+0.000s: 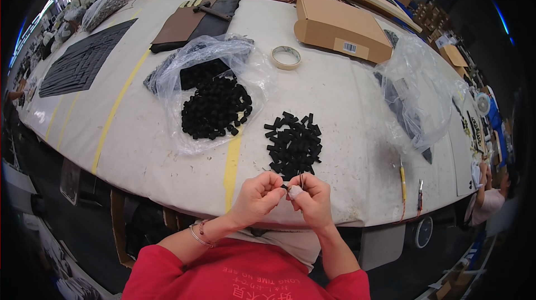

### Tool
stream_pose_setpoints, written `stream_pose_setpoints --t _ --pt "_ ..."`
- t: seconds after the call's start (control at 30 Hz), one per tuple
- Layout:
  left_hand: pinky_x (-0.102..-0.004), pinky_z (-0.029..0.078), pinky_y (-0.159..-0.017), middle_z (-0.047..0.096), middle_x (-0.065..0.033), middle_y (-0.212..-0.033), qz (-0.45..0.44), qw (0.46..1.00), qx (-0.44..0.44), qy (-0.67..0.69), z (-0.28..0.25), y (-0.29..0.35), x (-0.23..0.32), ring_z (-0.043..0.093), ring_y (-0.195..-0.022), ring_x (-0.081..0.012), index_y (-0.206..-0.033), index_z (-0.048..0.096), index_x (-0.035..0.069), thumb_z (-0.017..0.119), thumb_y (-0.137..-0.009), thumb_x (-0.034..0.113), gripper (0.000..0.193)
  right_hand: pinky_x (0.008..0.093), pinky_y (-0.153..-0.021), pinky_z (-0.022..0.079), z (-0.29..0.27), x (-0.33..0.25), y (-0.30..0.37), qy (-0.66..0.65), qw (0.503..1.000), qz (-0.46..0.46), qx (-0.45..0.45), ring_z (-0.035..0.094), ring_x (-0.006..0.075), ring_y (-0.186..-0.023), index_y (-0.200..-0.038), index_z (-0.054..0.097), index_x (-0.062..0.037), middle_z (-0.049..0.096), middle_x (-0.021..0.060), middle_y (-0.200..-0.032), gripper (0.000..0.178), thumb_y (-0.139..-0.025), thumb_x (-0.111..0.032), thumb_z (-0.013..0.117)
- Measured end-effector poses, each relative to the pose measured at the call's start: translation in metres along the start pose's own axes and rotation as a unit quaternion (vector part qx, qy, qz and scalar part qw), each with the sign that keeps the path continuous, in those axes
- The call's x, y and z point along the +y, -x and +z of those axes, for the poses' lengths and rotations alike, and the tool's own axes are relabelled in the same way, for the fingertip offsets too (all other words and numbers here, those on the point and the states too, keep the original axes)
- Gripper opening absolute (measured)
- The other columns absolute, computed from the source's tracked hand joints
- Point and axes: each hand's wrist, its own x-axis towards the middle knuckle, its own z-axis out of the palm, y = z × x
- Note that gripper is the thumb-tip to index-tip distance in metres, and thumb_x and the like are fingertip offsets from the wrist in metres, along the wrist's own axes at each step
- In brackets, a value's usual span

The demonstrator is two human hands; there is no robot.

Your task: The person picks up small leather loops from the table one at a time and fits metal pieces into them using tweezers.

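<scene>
Red shirt (245,269) nearest, your left hand (258,198) pinches a small black fabric piece (284,186) just before the black pile (293,146); your right hand (312,202) comes right up to it, its grip too hidden to tell. Likely light, soft and hardly fragile, it probably suits a fingertip pinch at its edge.

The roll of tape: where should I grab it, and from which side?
Best pinch the near part of the roll of tape, probably coming from the near side, a finger in its hole and thumb outside. It lies flat, and that ring-shaped wall looks easy to pinch. Coming slightly from the right should avoid the clear plastic bag on its left.
</scene>
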Motion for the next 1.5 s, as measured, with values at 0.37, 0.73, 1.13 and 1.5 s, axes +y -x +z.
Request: stream_pose_setpoints --t 0.37,0.73,1.13,1.5 --pt "-0.0144 0.030 -0.044 0.046 0.0053 -0.059 0.029 0.989 -0.045 -0.140 -0.005 0.003 0.016 0.038 -0.053 0.0014 -0.074 0.051 -0.002 0.055 -0.074 -0.001 0.004 0.0150 -0.039 0.023 -0.013 -0.008 -0.017 -0.251 0.919 0.241 -0.186 0.035 0.0010 -0.046 -0.080 0.051 -0.0013 0.048 -0.0008 -0.064 0.012 -0.069 -0.005 0.056" --pt "-0.0155 0.032 -0.045 0.048 0.0044 -0.057 -0.053 0.986 -0.111 -0.111 -0.012 0.000 0.022 0.039 -0.053 0.0001 -0.069 0.053 -0.001 0.055 -0.069 0.000 0.002 0.0152 -0.039 0.025 -0.011 0.007 -0.009 -0.322 0.886 0.219 -0.251 0.036 0.0019 -0.046 -0.068 0.048 -0.0028 0.047 -0.0004 -0.062 0.011 -0.064 -0.003 0.058" --pt "-0.0216 0.037 -0.042 0.050 -0.0056 -0.053 0.099 0.947 -0.059 -0.300 -0.006 0.001 0.026 0.045 -0.044 -0.0069 -0.068 0.050 0.000 0.056 -0.069 0.001 0.006 0.0165 -0.039 0.028 -0.007 -0.003 -0.008 -0.133 0.965 0.154 -0.166 0.038 0.0017 -0.046 -0.068 0.047 -0.0030 0.048 -0.0010 -0.059 0.011 -0.065 0.000 0.057" --pt "-0.0201 0.038 -0.037 0.054 -0.0071 -0.061 -0.017 0.999 0.018 -0.033 -0.017 -0.011 0.016 0.048 -0.041 -0.0097 -0.075 0.050 0.001 0.050 -0.074 -0.003 0.004 0.0198 -0.050 0.033 -0.007 -0.022 -0.007 -0.115 0.972 0.140 -0.152 0.040 0.0055 -0.056 -0.079 0.045 -0.0018 0.045 0.0003 -0.061 0.005 -0.078 -0.006 0.047"
